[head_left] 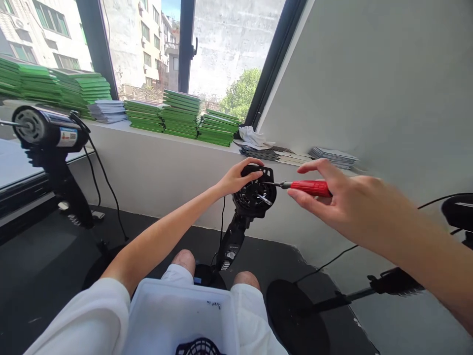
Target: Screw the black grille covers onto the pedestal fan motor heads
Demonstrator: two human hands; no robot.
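Observation:
A black fan motor head (254, 197) stands on a black stand (231, 241) straight ahead of me, its guard off and its shaft showing. My left hand (238, 176) grips the top of the motor head. My right hand (325, 195) pinches a red-handled screwdriver (308, 187), whose metal tip touches the motor head's upper right side. A white plastic bin (181, 315) rests on my lap, with a black grille part (199, 347) at its near edge.
Another fan motor on a stand (48, 133) is at the left, with a cable trailing down. A round black base (295, 315) and pole lie on the floor at right. Stacks of green booklets (181, 113) and papers line the window sill.

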